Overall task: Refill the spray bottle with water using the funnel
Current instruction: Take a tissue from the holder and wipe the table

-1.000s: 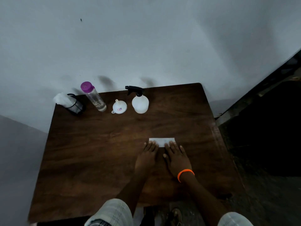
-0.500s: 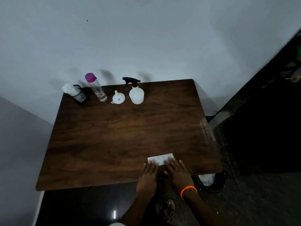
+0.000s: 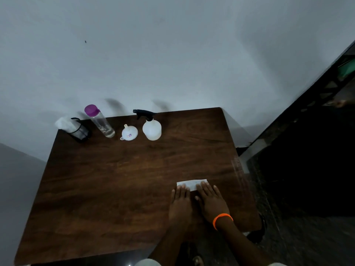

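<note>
Head view: both hands lie flat on the counter (image 3: 115, 189) at its near right edge, fingers straight and spread, holding nothing. Left hand (image 3: 180, 203) and right hand (image 3: 211, 202) sit side by side, fingertips touching a white paper slip (image 3: 192, 184).

Spray bottle (image 3: 152, 129) stands upright at the far edge, black trigger head on, nozzle pointing left. It lies ahead of the hands and to their left, well apart from both. Funnel (image 3: 129, 133) rests mouth-down just beside the bottle's left, spout up. Clear water bottle (image 3: 99, 121), purple cap on, stands left of the funnel. Further left, a black wire holder (image 3: 79, 131) with white tissue.

Judgement: nothing started; trigger head still needs unscrewing. All three items sit in one row across the far edge, so the reach runs forward and leftward. Left hand is slightly nearer the row; the difference is small.
</note>
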`<state>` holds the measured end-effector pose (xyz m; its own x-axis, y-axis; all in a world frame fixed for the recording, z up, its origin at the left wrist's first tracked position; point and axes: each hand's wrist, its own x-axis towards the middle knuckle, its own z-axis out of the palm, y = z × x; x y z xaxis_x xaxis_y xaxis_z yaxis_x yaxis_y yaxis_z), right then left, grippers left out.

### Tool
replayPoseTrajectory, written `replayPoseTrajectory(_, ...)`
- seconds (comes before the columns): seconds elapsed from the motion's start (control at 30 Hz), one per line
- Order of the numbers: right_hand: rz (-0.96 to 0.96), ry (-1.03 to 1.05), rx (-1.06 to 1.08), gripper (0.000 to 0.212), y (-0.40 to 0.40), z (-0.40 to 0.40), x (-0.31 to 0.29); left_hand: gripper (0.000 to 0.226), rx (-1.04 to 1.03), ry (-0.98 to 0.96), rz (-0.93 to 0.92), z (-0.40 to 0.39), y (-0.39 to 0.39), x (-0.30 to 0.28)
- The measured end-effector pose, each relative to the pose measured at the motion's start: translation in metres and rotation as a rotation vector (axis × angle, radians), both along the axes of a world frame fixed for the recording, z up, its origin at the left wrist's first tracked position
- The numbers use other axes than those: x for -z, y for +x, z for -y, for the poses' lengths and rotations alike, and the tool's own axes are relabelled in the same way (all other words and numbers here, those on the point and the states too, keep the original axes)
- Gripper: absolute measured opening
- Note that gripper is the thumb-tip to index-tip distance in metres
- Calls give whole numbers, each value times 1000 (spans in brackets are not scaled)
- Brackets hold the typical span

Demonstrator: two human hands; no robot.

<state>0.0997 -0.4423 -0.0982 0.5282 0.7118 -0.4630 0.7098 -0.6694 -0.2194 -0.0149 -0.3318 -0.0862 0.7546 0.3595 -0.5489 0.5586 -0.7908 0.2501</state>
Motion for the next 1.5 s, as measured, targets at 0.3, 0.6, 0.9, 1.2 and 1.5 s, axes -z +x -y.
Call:
replayPoseTrajectory(0.3, 86, 77, -116, 69, 95, -109, 11, 81, -51, 117, 128, -102, 88, -9)
replayPoseTrajectory(0.6, 75, 41, -95, 75, 180, -181, 8, 72, -89, 84, 198, -170, 174, -1)
replayPoseTrajectory(0.9, 80, 48, -16, 58, 235, -151, 4, 67, 35, 61, 250, -158, 231, 2)
replayPoseTrajectory(1.2, 81, 57, 21, 82, 180, -73, 2, 59, 92, 121, 184, -91, 192, -6)
replayPoseTrajectory(1.5, 66, 74, 37, 65, 89, 10, 5, 63, 103, 89, 69, -13, 103, -26)
